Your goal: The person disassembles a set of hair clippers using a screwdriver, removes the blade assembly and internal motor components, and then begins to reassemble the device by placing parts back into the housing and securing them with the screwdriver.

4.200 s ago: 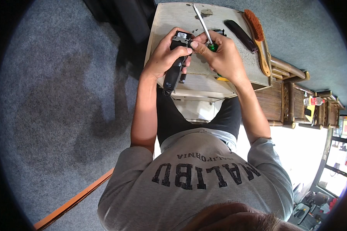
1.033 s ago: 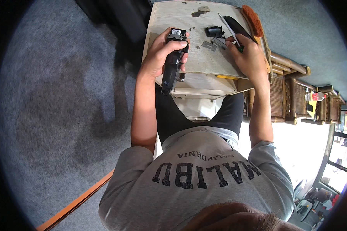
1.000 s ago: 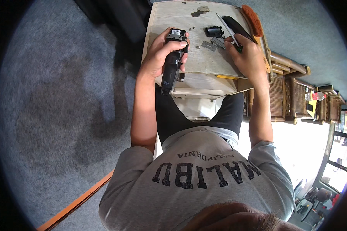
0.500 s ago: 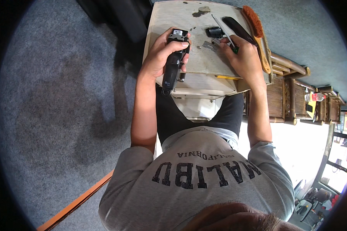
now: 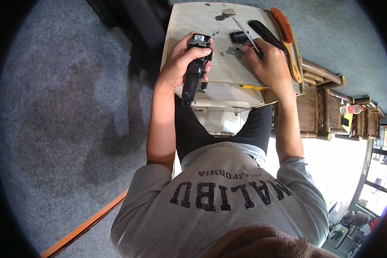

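Note:
My left hand (image 5: 178, 64) is wrapped round a black hair clipper (image 5: 194, 77), its thumb across the body. The clipper's top end points away from me and shows a metal plate and a pale inner part. In my right hand (image 5: 271, 62) is a screwdriver (image 5: 246, 32) with a green handle, its shaft pointing up and left. The fingertips of that hand are at the metal blade pieces (image 5: 234, 52) on the tabletop; whether they grip one cannot be made out. Just beyond lies a black cylindrical part (image 5: 238, 37). A few tiny screws (image 5: 216, 33) lie between the hands.
The pale wooden tabletop (image 5: 189, 17) has a dark stain at its far side. Along its right edge lie a long black object (image 5: 260, 29) and an orange-bristled brush (image 5: 283, 28) with a wooden handle. Bamboo furniture (image 5: 303, 112) stands to the right, with a bottle (image 5: 352, 109) on it.
The screwdriver's tip has shifted slightly left, and my right hand has moved slightly left with it. My left hand keeps its hold on the clipper.

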The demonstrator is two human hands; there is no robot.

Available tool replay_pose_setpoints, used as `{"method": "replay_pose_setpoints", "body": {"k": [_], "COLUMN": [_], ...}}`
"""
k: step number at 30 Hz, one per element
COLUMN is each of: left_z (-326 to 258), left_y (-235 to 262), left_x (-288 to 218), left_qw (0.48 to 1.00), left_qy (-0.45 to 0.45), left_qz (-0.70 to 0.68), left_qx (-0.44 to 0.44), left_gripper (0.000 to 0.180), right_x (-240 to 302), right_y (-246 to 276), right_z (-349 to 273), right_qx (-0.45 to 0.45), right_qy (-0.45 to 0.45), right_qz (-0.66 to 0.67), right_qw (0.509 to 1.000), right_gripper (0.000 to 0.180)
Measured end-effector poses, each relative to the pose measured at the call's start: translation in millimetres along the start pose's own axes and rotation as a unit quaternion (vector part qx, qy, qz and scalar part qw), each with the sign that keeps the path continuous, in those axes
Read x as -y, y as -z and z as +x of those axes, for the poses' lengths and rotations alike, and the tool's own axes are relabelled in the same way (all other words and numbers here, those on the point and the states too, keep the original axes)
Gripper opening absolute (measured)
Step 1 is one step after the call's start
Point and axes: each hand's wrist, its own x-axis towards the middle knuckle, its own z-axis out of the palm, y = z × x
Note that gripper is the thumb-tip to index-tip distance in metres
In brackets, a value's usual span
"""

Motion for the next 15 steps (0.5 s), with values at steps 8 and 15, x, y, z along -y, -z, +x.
{"method": "replay_pose_setpoints", "body": {"k": [8,15], "left_z": [-1.6,-0.6], "left_y": [-0.1,0.8], "left_x": [-1.5,-0.1], "left_qw": [1.000,1.000], "left_qy": [0.000,-0.004], "left_qz": [0.004,-0.003], "left_qx": [0.000,0.010], "left_gripper": [0.040,0.040], "right_x": [0.9,3.0], "right_y": [4.7,-0.2], "right_z": [-1.2,-1.7], "right_qx": [0.015,0.014], "right_qy": [-0.014,0.002], "right_qz": [0.000,0.010], "right_qw": [1.000,1.000], "right_gripper": [0.033,0.030]}}
